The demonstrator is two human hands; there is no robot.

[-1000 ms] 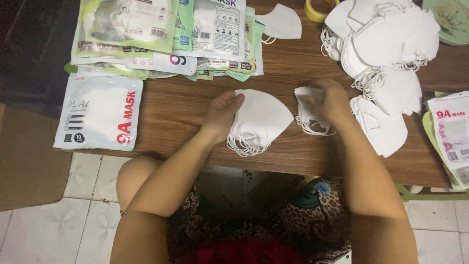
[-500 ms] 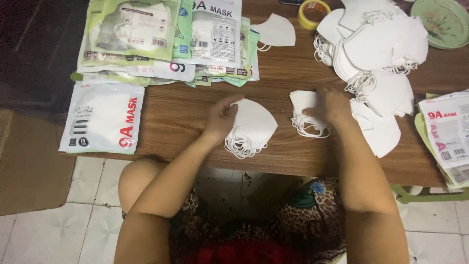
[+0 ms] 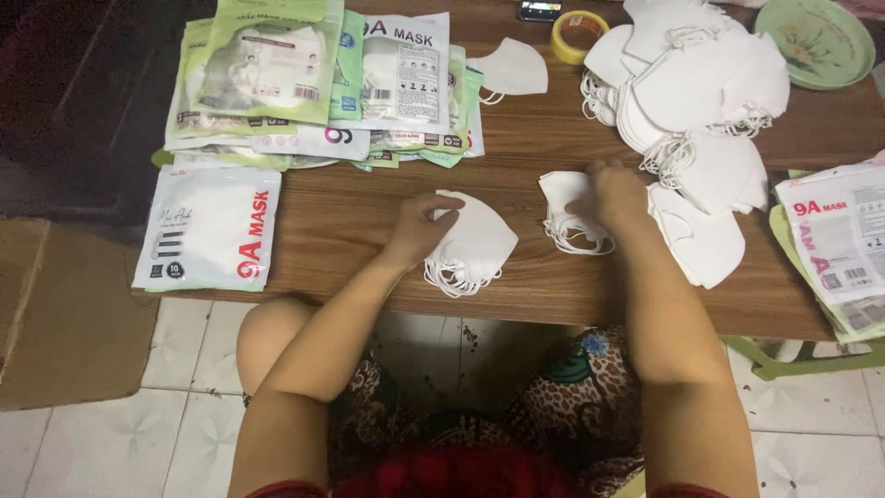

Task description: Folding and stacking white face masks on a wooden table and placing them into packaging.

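Hands sorting white face masks at a wooden bench (image 3: 369,240). Left hand (image 3: 419,226) rests curled on a small stack (image 3: 475,244); right hand (image 3: 616,189) pinches another stack (image 3: 567,207). Loose masks (image 3: 701,83) remain heaped; filled packets (image 3: 313,83) lie stacked beyond.

Lying on the table (image 3: 369,240): packets (image 3: 313,92) far left, mask heap (image 3: 701,83) far right, tape (image 3: 579,35) between; two small stacks (image 3: 475,244) (image 3: 567,212) sitting nearer, under the left hand (image 3: 419,226) and right hand (image 3: 619,192).
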